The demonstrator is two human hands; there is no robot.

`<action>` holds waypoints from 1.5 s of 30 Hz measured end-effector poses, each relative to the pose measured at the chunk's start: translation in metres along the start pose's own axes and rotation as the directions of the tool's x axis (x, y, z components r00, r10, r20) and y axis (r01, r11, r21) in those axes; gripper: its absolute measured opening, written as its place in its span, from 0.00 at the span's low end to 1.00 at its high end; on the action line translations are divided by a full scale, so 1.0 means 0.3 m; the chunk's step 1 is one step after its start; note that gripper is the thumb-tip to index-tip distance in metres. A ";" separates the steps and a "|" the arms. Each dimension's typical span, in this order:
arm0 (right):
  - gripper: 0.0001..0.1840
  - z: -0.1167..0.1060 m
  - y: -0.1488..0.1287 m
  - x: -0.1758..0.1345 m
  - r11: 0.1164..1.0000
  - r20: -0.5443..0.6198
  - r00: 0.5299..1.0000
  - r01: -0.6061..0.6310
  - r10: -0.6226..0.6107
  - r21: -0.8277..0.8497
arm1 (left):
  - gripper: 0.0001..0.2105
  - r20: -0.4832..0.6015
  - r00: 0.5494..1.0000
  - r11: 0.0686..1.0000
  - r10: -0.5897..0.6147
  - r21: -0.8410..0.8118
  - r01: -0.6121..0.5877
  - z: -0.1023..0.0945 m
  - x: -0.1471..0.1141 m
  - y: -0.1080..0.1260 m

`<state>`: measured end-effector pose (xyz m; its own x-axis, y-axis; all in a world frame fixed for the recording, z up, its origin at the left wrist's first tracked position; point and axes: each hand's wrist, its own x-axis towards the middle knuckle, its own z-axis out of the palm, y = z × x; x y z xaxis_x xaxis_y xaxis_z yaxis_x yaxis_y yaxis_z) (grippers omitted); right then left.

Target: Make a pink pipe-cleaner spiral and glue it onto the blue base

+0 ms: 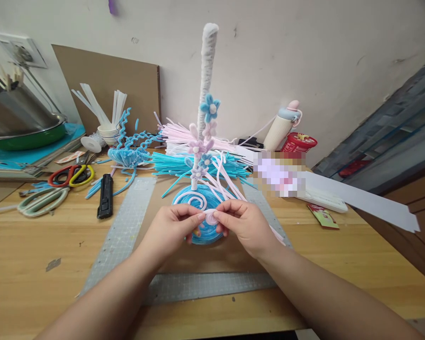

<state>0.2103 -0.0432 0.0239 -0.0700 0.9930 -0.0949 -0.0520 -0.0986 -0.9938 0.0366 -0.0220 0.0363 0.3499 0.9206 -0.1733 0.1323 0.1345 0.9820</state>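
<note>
Pinching from both sides, I have the left hand and the right hand drawn close together, thumb and forefinger of each clamped on one pale pink coil of fuzzy wire. It sits between the fingertips, in front of a round blue base; from my feed I cannot tell whether it touches that base.

I judge the step in hand to be winding or tightening this coil. As I see it, the next move calls for one steady pinch to stop it springing open while the other works the free end round, lightly, so that the fuzz is not crushed flat.

Outward from the coil, with twelve toward the wall, a looser pale spiral lies on the base at ten o'clock. A white upright stem rises near twelve, bearing a blue flower and a pink flower. Loose pale strips fan out toward one, a turquoise bundle spreads around eleven, and at nine rest a black tool and green-handled scissors. A capped bottle leans toward two.
</note>
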 end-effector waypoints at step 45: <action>0.13 -0.011 0.009 -0.003 0.998 0.114 0.992 -0.045 0.049 -0.042 | 0.12 0.138 0.980 0.976 -0.141 -0.149 0.161 -0.016 0.003 -0.008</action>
<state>0.2136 -0.0441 0.0211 -0.1851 0.9732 -0.1365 -0.0073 -0.1402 -0.9901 0.0322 -0.0197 0.0341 0.4523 0.8329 -0.3188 0.0476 0.3344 0.9412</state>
